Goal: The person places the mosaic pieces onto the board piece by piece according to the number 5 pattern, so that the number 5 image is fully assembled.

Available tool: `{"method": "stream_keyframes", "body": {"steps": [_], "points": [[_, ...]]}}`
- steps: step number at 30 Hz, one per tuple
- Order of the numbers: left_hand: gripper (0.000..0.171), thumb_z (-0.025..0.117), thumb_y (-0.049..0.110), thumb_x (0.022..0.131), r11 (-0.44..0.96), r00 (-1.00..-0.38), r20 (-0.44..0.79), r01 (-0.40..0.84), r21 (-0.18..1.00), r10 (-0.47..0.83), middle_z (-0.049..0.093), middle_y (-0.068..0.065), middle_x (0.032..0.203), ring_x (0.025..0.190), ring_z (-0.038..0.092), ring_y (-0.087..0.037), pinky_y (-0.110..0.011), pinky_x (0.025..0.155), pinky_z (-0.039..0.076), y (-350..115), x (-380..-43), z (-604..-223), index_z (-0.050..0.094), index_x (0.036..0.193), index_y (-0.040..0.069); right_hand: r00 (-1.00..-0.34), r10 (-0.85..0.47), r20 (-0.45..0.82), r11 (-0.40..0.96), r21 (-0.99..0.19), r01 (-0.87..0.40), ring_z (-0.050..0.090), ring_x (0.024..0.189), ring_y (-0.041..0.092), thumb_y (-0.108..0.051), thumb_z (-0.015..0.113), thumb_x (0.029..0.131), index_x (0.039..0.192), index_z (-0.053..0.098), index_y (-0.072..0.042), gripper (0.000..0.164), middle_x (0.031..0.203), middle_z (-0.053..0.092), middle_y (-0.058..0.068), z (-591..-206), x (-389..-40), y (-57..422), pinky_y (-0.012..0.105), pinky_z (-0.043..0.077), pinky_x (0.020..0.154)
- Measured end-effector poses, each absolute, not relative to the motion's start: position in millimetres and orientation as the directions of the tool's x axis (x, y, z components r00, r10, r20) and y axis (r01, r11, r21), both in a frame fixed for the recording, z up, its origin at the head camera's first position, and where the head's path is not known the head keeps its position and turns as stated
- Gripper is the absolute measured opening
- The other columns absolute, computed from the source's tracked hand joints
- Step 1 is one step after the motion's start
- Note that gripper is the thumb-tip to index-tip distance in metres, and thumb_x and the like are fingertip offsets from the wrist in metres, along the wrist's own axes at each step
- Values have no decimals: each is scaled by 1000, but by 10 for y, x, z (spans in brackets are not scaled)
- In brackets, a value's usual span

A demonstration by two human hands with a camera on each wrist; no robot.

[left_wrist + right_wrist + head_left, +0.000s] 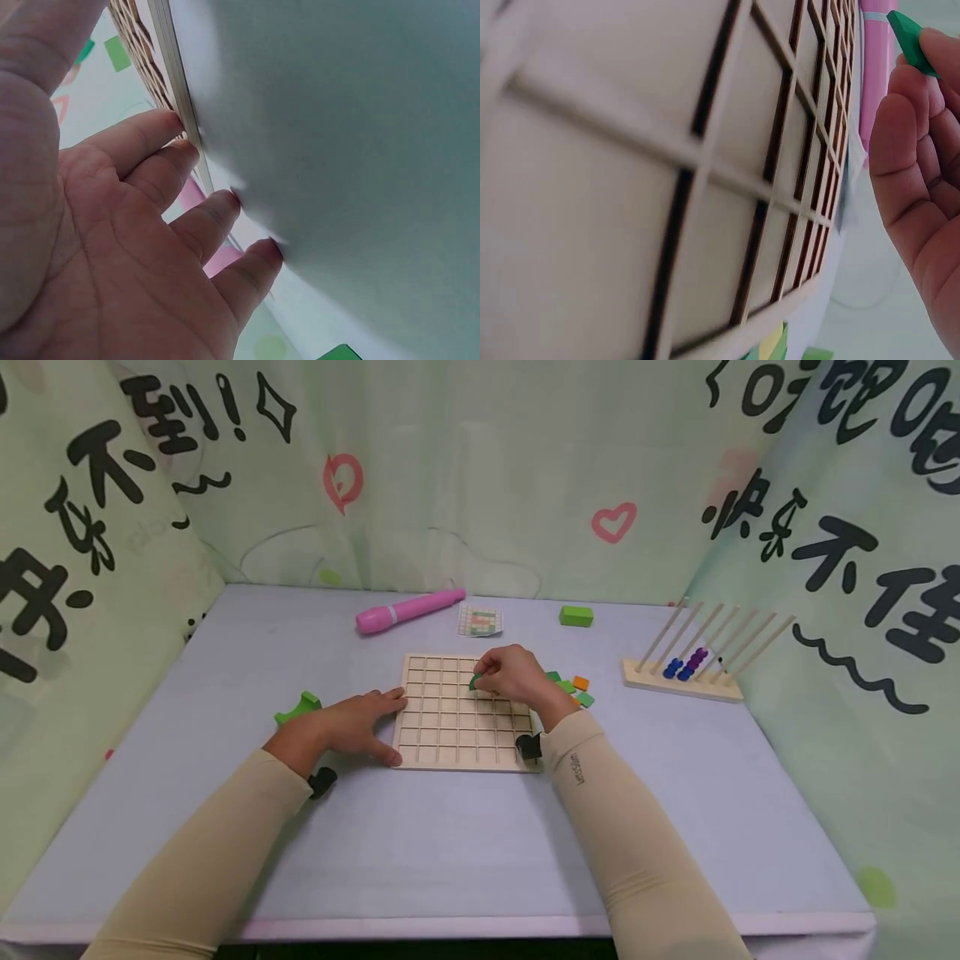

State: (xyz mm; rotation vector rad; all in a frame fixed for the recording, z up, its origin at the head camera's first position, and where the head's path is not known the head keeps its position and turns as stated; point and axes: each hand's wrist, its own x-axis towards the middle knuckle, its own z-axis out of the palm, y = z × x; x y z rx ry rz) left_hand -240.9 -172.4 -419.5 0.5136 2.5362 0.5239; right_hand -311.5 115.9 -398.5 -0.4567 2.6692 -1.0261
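Note:
A wooden grid board [435, 727] lies flat on the table, its squares edged by thin raised strips. My right hand [517, 677] is over the board's upper right part and pinches a small green tile [910, 43] between thumb and fingertips. My left hand [352, 722] rests at the board's left side, fingers spread, with thumb and fingertips along its edge; in the left wrist view the palm of this left hand [127, 217] holds nothing. Just right of the board lie several loose green and orange tiles [581, 682], partly hidden by the right hand.
A patterned card [480, 621] and a pink marker-shaped stick [411, 611] lie behind the board. A green block [576, 616] sits at the back right. The wooden peg rack [682, 681] with beads stands at right. A green curved piece [298, 707] lies beyond the left wrist.

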Motion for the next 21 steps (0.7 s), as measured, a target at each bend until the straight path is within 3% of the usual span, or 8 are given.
{"method": "stream_keyframes", "body": {"steps": [5,12,21], "points": [[106,85,50,84,856,-803,-394,256,449,447,12,-2,176,161,11,-37,-57,127,22,-1725,-2425,-4147,26,166,17,-921,-366,-133,670,-725,-162,60,72,15,-11,73,93,104,72,-7,12,85,69,3,-3978,-3207,988,28,50,70],[107,85,51,83,857,-806,-400,236,458,436,12,-1,176,162,10,-36,-57,128,22,-1710,-2432,-4186,27,166,17,-940,-325,-100,758,-622,-196,62,77,16,-16,73,95,103,77,-8,12,85,73,3,-4045,-3301,799,26,48,69],[106,86,50,83,873,-812,-413,224,432,413,13,0,176,162,11,-36,-56,128,21,-1695,-2400,-4164,28,166,18,-934,-325,-147,791,-583,-184,62,81,16,-12,71,97,105,78,-4,13,92,75,7,-4013,-3324,669,25,50,72]]}}
